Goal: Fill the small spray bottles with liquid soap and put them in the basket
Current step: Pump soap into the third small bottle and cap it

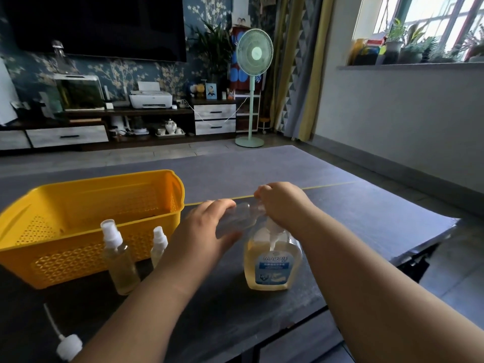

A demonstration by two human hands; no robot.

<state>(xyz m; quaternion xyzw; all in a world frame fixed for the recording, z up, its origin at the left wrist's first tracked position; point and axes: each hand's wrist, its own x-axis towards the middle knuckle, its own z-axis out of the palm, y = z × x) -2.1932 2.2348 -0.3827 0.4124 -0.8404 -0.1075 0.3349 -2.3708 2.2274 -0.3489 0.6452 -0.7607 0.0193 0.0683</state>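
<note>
Left hand (207, 226) grips clear spray bottle (238, 218) tilted at soap bottle (272, 263); right hand (282, 205) curls over pump (272, 229). Risk: mouth misaligned, soap spills.

forearms extended, left hand (207, 231) and right hand (282, 203) both grip one small bottle (241, 218).

Bare left hand (209, 229), bare right hand (284, 205), bare forearms (146, 310)

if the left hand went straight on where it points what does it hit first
Likely the right hand, atop the large clear pump bottle of yellow soap. The left hand holds a small clear plastic bottle aimed there; depth is unclear.
</note>
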